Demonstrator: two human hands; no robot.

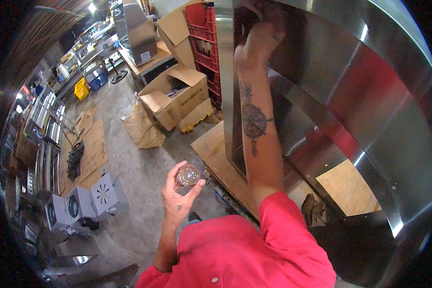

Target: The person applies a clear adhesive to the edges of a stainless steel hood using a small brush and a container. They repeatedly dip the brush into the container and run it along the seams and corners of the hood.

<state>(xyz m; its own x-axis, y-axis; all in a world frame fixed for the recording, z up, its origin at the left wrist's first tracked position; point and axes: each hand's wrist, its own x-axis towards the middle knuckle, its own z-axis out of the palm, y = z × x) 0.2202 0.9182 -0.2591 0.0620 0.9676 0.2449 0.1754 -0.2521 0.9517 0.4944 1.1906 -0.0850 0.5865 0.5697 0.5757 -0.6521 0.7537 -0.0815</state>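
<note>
Between the thumb and fingers of my left hand (177,192) is a small round clear glass piece (188,175), perhaps a cup or a lamp cover, held out over the floor. My right arm stretches up and away into a large stainless steel housing (321,57). There my right hand (259,45) is raised close to the dark inner corner of the metal. Its fingers are in shadow and blurred, so what they touch does not show.
The steel housing rests over a wooden board (216,149), with a loose plywood piece (348,187) inside. Ahead stand an open cardboard box (180,105), a paper sack (141,127) and stacked red crates (204,43). Grey metal boxes (81,204) sit at left by flattened cardboard (93,144).
</note>
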